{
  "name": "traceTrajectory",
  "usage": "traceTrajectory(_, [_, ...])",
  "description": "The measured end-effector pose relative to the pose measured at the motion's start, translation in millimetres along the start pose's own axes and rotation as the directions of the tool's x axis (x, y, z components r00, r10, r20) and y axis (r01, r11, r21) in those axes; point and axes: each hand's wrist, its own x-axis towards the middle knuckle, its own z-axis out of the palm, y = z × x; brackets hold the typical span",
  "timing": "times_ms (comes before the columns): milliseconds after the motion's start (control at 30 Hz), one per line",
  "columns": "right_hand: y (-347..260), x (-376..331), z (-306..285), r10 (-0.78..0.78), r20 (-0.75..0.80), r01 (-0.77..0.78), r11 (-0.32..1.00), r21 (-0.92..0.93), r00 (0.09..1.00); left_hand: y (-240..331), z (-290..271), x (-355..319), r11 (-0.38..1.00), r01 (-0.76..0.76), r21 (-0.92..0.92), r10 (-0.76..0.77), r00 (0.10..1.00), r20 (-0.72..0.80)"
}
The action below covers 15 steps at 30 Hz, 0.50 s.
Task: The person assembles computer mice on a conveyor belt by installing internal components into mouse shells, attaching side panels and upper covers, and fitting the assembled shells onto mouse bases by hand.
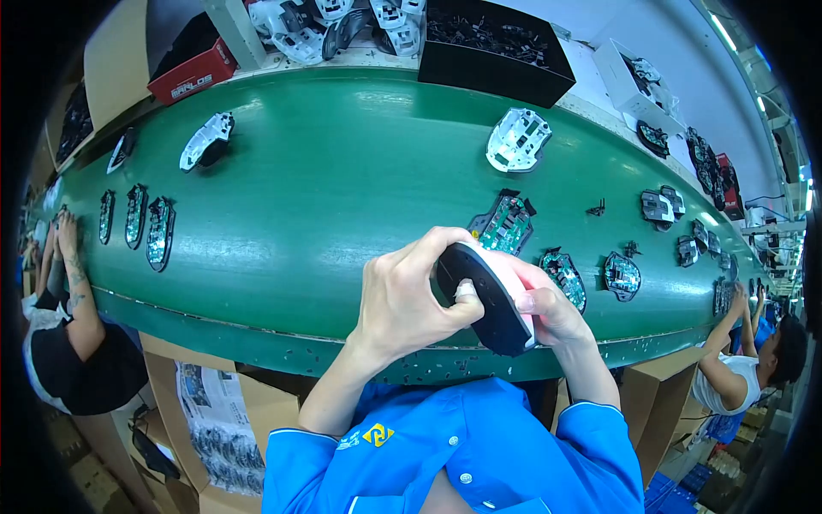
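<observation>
Close in front of my chest I hold a computer mouse shell (495, 313) with a black face and a white side, tilted on edge. My left hand (396, 295) grips its left side, the thumb pressed against the black face. My right hand (558, 315) is wrapped round the white right side with its thumb on the edge. Just beyond my hands, a mouse base with a green circuit board (507, 224) lies on the green belt (342, 163). Another board-fitted base (562, 278) sits right beside my right hand, partly hidden by it. Farther back rests a white mouse shell (519, 140).
Several circuit-board bases (160, 233) stand in a row at left, near a white-and-black shell (208, 141). More bases (622, 276) and parts lie at right. A black box of small parts (497, 51) stands at the back. Co-workers' hands (67, 231) are at both ends.
</observation>
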Motion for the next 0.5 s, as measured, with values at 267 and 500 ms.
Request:
traceTrajectory(267, [4,6,2,0.039,0.017,-0.04,0.998,0.044,0.999,17,-16,2,0.981,-0.188,0.052,0.185,0.981,0.059])
traceTrajectory(500, [4,6,3,0.061,0.063,-0.058,0.997,-0.054,0.996,12,-20,1,0.985,-0.174,-0.022,0.175,0.983,0.061])
